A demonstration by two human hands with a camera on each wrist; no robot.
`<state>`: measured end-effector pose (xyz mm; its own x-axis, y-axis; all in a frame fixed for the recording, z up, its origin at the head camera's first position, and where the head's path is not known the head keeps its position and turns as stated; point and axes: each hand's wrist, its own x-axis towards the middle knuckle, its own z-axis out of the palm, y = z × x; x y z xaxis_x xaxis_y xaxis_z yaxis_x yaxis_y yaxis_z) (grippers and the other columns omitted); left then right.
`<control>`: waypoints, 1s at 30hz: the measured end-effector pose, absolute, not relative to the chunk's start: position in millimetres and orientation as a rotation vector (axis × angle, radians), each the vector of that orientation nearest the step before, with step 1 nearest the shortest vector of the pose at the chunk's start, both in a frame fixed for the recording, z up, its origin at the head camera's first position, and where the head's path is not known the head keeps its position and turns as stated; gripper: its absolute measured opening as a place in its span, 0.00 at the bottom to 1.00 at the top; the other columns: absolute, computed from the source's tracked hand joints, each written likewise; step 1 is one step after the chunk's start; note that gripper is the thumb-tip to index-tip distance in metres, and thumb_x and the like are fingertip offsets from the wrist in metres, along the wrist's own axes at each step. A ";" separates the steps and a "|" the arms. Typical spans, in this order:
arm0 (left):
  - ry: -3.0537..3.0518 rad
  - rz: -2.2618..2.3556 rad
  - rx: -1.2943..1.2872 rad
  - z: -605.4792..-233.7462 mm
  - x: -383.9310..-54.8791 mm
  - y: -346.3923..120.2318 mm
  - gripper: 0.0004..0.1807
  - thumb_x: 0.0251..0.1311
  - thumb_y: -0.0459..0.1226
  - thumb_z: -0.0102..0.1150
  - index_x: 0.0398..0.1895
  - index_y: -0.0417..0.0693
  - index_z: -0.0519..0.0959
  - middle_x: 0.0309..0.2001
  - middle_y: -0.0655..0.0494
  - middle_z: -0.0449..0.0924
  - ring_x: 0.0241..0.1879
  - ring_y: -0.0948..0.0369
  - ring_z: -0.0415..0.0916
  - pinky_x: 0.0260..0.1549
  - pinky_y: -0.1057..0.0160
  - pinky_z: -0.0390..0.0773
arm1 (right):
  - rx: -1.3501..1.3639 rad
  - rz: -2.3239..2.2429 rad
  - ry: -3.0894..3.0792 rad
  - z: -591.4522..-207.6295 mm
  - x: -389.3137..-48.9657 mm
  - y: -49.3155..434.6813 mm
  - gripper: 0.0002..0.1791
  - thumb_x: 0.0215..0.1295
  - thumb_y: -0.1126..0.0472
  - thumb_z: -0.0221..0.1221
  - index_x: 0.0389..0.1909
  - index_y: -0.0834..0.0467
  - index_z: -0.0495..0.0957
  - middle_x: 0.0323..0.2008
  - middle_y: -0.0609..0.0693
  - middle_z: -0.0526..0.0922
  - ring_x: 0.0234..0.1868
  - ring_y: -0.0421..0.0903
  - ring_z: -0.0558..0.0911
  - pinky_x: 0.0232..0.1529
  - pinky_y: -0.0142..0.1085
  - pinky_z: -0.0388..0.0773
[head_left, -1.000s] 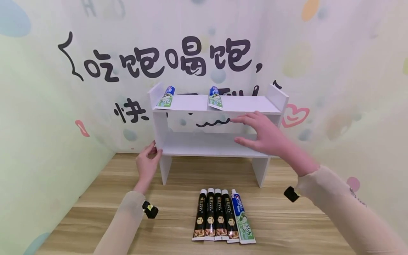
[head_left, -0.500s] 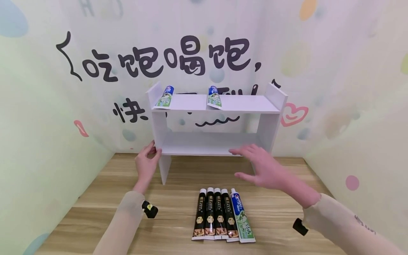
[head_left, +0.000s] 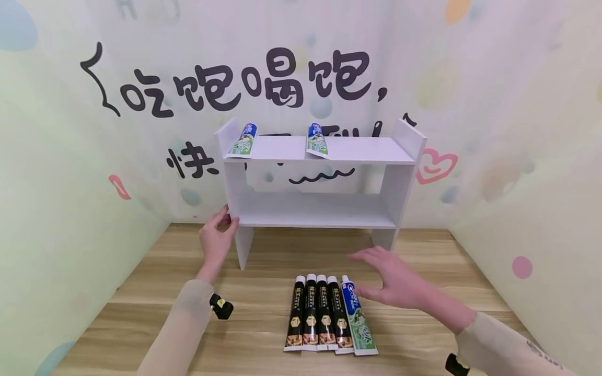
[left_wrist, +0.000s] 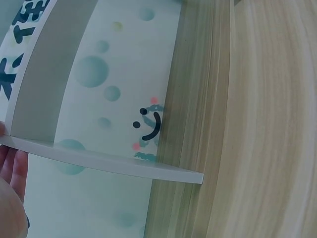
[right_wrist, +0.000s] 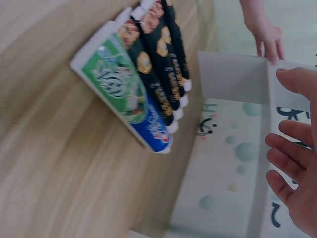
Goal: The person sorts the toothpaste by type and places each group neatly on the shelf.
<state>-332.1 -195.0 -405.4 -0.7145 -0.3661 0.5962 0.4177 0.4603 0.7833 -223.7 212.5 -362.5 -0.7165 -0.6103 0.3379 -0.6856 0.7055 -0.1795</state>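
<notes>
My left hand (head_left: 217, 240) pinches the left side panel of a white two-tier shelf (head_left: 315, 211), thumb at the front edge and fingers on the outer side. In the left wrist view that hand (left_wrist: 14, 173) shows only in part at the frame's edge. My right hand (head_left: 400, 279) hovers, fingers spread and holding nothing, just right of a blue and green toothpaste tube (head_left: 359, 318). In the right wrist view this tube (right_wrist: 119, 84) lies apart from the fingers. Several black toothpaste tubes (head_left: 310, 318) lie in a row to its left, caps toward the shelf.
Two more blue and green tubes lie on the shelf's top board: one toothpaste tube (head_left: 243, 141) at the left end, another toothpaste tube (head_left: 317, 141) near the middle. Printed walls (head_left: 508, 209) enclose the wooden tabletop (head_left: 254, 324) at the back and both sides.
My right hand has come down from in front of the top board to beside the blue and green tube on the table. The left hand keeps its hold on the shelf.
</notes>
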 end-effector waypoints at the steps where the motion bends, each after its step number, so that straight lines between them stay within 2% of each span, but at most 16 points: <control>1: -1.954 -1.332 -0.047 -405.3 -332.4 -194.9 0.23 0.59 0.32 0.67 0.58 0.38 0.79 0.41 0.36 0.84 0.34 0.80 0.74 0.33 0.89 0.73 | 1.020 0.430 -2.663 -366.8 -222.8 213.5 0.38 0.54 0.42 0.69 0.66 0.50 0.72 0.60 0.44 0.80 0.60 0.46 0.76 0.59 0.50 0.77; 3: -1.949 -1.337 -0.051 -405.0 -332.3 -194.7 0.22 0.59 0.32 0.67 0.58 0.37 0.79 0.40 0.36 0.84 0.33 0.84 0.71 0.33 0.89 0.73 | 1.000 0.436 -2.663 -375.9 -221.2 214.6 0.37 0.54 0.43 0.69 0.65 0.50 0.73 0.59 0.45 0.80 0.59 0.46 0.76 0.59 0.50 0.78; 9: -1.959 -1.346 -0.044 -403.7 -331.4 -193.6 0.23 0.58 0.32 0.67 0.58 0.38 0.79 0.41 0.36 0.84 0.33 0.84 0.71 0.33 0.89 0.73 | 0.921 0.478 -2.689 -404.5 -217.0 215.3 0.37 0.52 0.42 0.70 0.63 0.50 0.74 0.59 0.47 0.80 0.59 0.49 0.78 0.57 0.51 0.78; 14: -1.978 -1.357 -0.023 -402.4 -330.1 -192.7 0.23 0.58 0.31 0.67 0.59 0.39 0.79 0.43 0.36 0.84 0.34 0.83 0.71 0.33 0.88 0.73 | 0.871 0.564 -2.737 -424.2 -215.6 213.9 0.39 0.52 0.45 0.71 0.65 0.52 0.72 0.61 0.49 0.79 0.59 0.52 0.78 0.58 0.53 0.78; 21: -1.984 -1.341 -0.016 -402.4 -330.1 -192.6 0.23 0.59 0.32 0.67 0.59 0.39 0.79 0.42 0.37 0.85 0.34 0.79 0.71 0.33 0.89 0.73 | 0.787 0.669 -2.766 -441.7 -216.0 214.3 0.43 0.51 0.47 0.72 0.68 0.54 0.69 0.62 0.52 0.77 0.56 0.52 0.79 0.53 0.51 0.80; 30: -1.965 -1.335 -0.025 -404.1 -331.2 -193.0 0.23 0.58 0.32 0.67 0.58 0.38 0.79 0.41 0.36 0.85 0.33 0.85 0.71 0.33 0.90 0.72 | 0.775 0.807 -2.763 -457.8 -217.2 216.7 0.46 0.51 0.48 0.72 0.71 0.53 0.64 0.60 0.56 0.78 0.53 0.52 0.79 0.49 0.47 0.81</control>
<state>-331.2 -193.0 -404.1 -0.7209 -0.3741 0.5834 0.4045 0.4563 0.7925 -217.2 216.7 -457.8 -0.8527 -0.4355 0.2885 -0.5223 0.7201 -0.4568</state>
